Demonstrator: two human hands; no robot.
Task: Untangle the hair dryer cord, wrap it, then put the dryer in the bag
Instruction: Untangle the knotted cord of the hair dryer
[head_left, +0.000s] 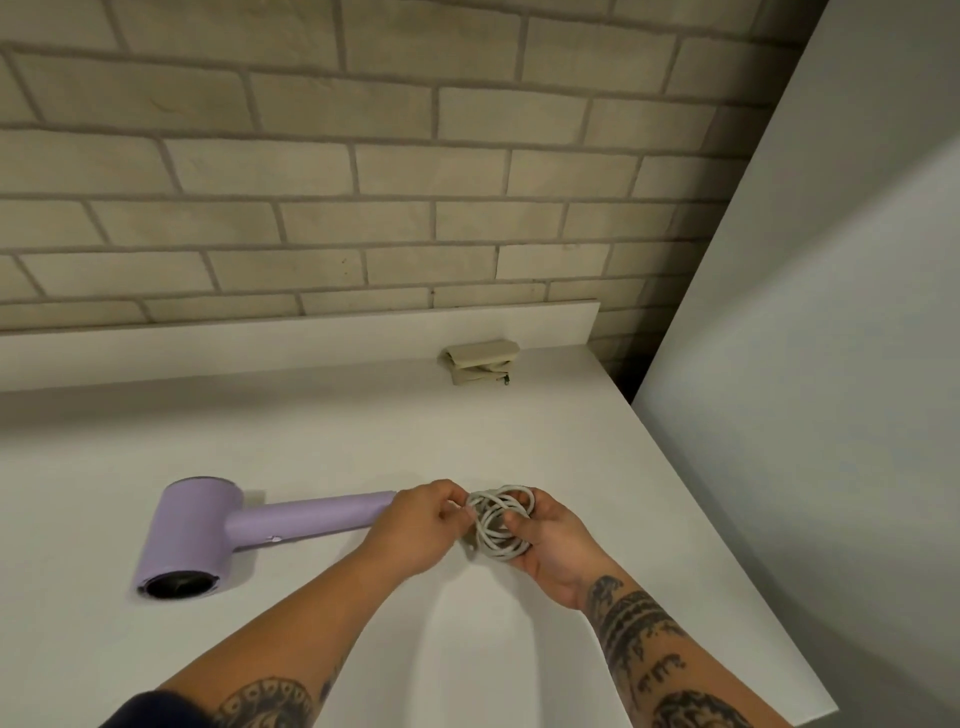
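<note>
A lilac hair dryer (208, 525) lies on its side on the white table (311, 436), nozzle toward me and handle pointing right. Its white cord (500, 522) is bunched in a tangled bundle just past the handle's end. My right hand (550, 540) cups and grips the bundle from the right and below. My left hand (421, 525) pinches a strand at the bundle's left side, covering the handle's end. A folded beige bag (480, 361) lies at the back of the table against the raised ledge.
A brick wall stands behind the table's low white back ledge (311, 338). A tall white panel (805, 364) rises to the right, past the table's right edge (727, 545). A dark gap shows between table corner and panel.
</note>
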